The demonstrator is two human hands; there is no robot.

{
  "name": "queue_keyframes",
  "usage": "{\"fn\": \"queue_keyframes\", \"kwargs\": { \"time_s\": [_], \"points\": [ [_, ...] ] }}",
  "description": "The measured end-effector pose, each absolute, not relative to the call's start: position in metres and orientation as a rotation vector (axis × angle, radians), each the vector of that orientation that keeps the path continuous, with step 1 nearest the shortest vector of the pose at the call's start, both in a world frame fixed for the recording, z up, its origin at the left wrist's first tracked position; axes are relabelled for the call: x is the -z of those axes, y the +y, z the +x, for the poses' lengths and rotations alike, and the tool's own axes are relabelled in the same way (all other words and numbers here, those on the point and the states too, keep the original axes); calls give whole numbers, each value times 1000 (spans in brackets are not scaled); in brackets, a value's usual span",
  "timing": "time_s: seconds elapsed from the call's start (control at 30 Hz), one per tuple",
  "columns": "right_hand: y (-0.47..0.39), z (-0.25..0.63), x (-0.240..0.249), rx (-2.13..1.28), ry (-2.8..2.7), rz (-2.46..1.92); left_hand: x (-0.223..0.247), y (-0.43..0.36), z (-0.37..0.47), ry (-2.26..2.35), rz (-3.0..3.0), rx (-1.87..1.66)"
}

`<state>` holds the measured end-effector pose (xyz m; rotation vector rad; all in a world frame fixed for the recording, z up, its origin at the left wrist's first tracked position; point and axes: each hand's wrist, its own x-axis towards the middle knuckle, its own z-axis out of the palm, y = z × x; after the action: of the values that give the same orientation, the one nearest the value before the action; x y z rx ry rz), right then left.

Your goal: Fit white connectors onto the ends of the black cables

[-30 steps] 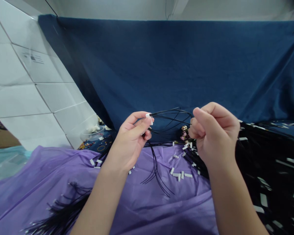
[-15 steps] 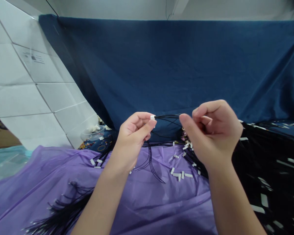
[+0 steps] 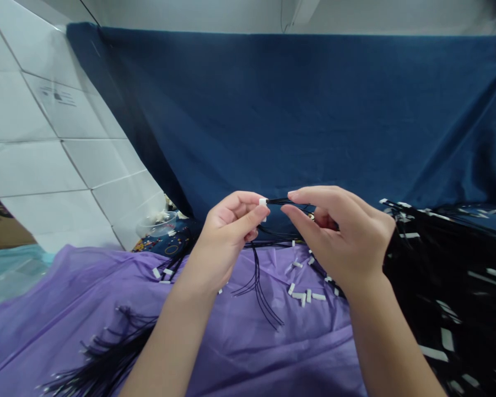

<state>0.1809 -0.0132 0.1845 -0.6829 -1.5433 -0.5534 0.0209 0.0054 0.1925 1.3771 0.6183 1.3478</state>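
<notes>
My left hand pinches a small white tag between thumb and forefinger, at one end of several thin black cords. Loose lengths of these cords hang below my left palm, over the purple sheet. To the right, my right hand holds its thumb and forefinger apart, with the cords running between the tips. Its other fingers curl inward. Whether those curled fingers touch the cords is hidden.
Purple sheeting covers the work surface, strewn with white tags. A dark bundle of cords lies front left; a large black pile lies right. Behind hangs a blue cloth, with white boxes stacked at left.
My right hand has moved left along the cords, nearer the white tag, and its thumb and forefinger now face each other. My left hand has shifted slightly right, keeping its pinch.
</notes>
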Motion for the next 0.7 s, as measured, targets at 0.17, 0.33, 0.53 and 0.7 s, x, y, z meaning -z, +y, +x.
{"fn": "queue_keyframes", "kwargs": {
  "time_s": [0.17,0.33,0.53,0.7],
  "points": [
    [-12,180,-185,621,-1561,-697,-192,5,22,613,1367,-1326],
    [-14,180,-184,606,-1559,-779,-192,4,22,618,1362,-1342],
    [-21,181,-187,560,-1629,-838,-192,5,22,627,1368,-1347],
    [-19,181,-184,508,-1640,-856,-191,5,23,651,1368,-1342]
  ]
}}
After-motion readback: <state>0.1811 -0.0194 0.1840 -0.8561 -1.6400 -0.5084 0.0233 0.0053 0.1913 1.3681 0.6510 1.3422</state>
